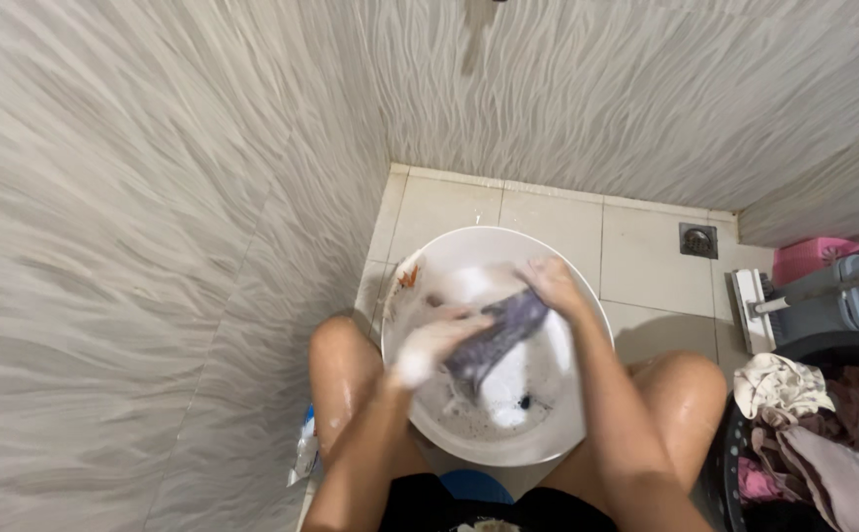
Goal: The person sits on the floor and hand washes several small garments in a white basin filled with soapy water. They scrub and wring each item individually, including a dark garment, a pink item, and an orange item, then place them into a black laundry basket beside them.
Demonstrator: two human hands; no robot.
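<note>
A round white basin (pixel 567 433) of soapy water stands on the tiled floor between my knees. Both hands are over it. My left hand (pixel 431 345), covered in foam, grips the near end of a wet grey-purple cloth (pixel 504 333). My right hand (pixel 551 281) grips the cloth's far end near the basin's back rim. The cloth stretches between the two hands, just above the suds. More dark fabric lies half sunk in the water below it.
A dark laundry basket (pixel 735 463) heaped with clothes stands at my right. Behind it are a pink box (pixel 809 258), a grey tub (pixel 858 296) and a white scrub brush (pixel 751 310). A floor drain (pixel 697 239) sits by the back wall. A small packet (pixel 303 451) lies by my left leg.
</note>
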